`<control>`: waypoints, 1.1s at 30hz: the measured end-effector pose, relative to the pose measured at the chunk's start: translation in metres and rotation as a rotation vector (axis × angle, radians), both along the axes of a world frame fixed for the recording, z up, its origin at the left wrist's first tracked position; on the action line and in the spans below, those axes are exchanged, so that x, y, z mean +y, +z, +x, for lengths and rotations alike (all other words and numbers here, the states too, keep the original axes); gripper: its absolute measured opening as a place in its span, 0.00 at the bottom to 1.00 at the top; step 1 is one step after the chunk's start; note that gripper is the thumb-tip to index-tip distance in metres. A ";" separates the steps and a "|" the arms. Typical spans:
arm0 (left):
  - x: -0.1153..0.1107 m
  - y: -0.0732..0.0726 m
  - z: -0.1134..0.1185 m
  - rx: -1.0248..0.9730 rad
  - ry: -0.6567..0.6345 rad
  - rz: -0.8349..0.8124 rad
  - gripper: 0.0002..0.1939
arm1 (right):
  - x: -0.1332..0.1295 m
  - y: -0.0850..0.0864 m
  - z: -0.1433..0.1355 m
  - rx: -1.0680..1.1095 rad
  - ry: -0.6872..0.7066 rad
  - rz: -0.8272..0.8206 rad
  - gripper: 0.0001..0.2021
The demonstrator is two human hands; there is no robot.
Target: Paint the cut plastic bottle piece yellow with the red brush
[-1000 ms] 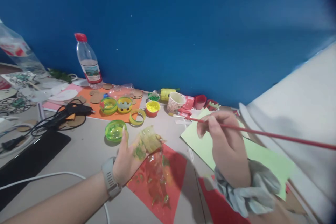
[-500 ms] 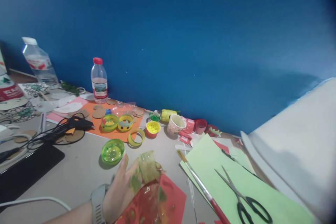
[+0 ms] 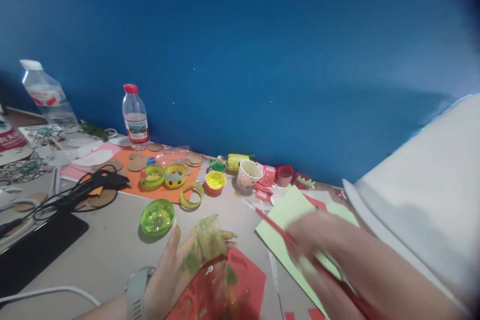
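My left hand [image 3: 170,267], with a grey watch at the wrist, has its fingers through a translucent plastic ring [image 3: 210,237] smeared yellow-green; the thumb stands apart. Green paint marks the palm. Below it is red paper [image 3: 249,280] with wet, shiny red and green smears. At the right my right hand [image 3: 322,245], blurred by motion, grips a thin red-handled paintbrush [image 3: 275,225] over light green paper [image 3: 273,242]. Its red end points up and left; the bristles are not discernible. The hand and forearm largely hide the scissors. A green plastic cup [image 3: 157,217] stands left of my left thumb.
Painted rings [image 3: 192,196] and small cups of yellow [image 3: 215,182] and green paint stand behind, near a patterned paper cup [image 3: 248,176]. Bottles [image 3: 135,120], cables [image 3: 95,187] and a black phone [image 3: 45,255] occupy the left. A blue wall [image 3: 240,60] rises behind the table.
My right hand has come in from the right and lifted the paintbrush off the green paper. My left hand stays nearly in place with the ring. The view has shifted slightly.
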State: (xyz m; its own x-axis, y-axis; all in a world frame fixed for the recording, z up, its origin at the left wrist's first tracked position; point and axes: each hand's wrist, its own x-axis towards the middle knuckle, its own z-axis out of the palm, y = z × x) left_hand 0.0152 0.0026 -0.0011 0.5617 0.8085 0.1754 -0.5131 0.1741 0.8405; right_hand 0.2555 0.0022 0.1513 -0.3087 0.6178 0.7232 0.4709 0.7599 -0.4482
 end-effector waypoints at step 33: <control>0.002 0.014 0.006 0.099 0.103 -0.063 0.39 | 0.095 -0.032 -0.043 0.284 -0.095 -0.400 0.19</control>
State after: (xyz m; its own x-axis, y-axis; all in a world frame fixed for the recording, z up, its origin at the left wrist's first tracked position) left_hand 0.0209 0.0044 0.0124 0.4876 0.8703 0.0699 -0.4460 0.1794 0.8769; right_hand 0.2121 0.0974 0.1197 -0.0625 0.8797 0.4714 0.3469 0.4620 -0.8162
